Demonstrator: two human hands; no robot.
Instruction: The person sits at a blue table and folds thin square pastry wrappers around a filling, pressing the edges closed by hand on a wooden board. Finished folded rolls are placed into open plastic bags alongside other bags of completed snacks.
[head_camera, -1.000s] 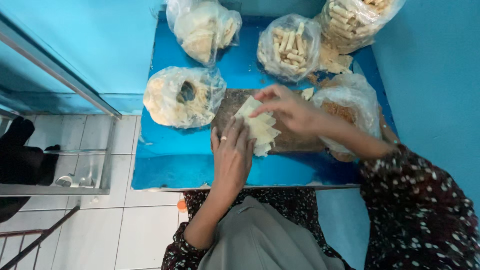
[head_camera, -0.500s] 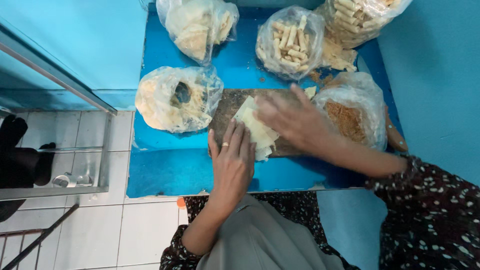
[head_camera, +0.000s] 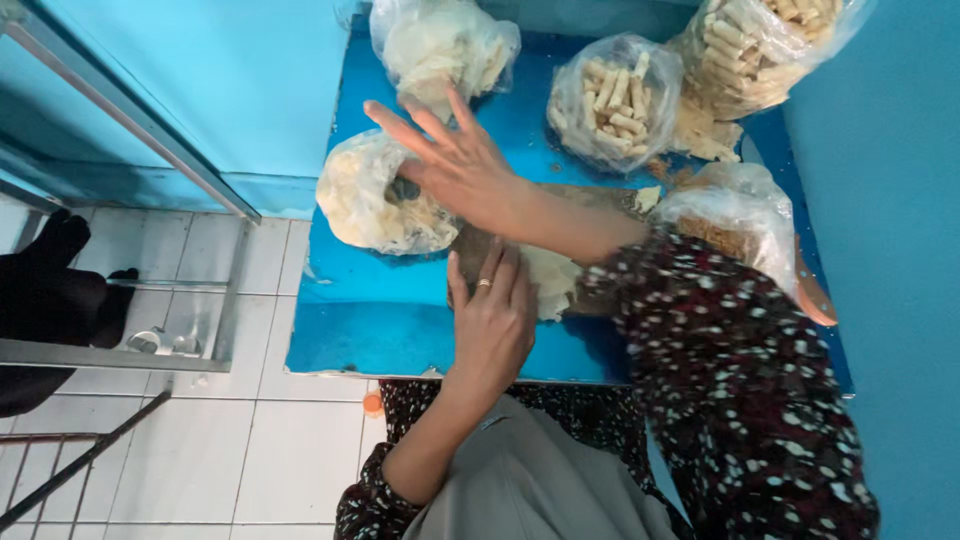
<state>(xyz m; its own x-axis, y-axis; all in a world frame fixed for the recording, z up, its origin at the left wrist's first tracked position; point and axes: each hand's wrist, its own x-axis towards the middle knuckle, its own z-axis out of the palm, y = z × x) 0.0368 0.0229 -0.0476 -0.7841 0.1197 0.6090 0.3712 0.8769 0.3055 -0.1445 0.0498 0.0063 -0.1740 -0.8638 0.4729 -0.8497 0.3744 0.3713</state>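
1. Right hand (head_camera: 455, 160) now off the pale wrapper sheets (head_camera: 548, 282) and stretched across to the left – fingers spread, palm open, nothing in it – hovering over the open mouth of the clear bag of pale sheets (head_camera: 380, 200).
2. Left hand (head_camera: 492, 320) flat on the sheets, fingers extended and together, pressing rather than gripping (a ring on one finger); stack pinned on the brown board (head_camera: 470, 250), middle of the blue table (head_camera: 400, 330).
3. Read as a reach toward the left bag while the stack stays pinned – a judgement only.
4. Against half a second back: right hand then on the stack beside the left, both over the board; left hand barely shifted.
5. Unmoved around them: bag of pale rolls (head_camera: 615, 100) and a second such bag (head_camera: 750, 50) at the far edge, a crumpled bag of sheets (head_camera: 440, 45), a bag of brown filling (head_camera: 735, 215) on the right.
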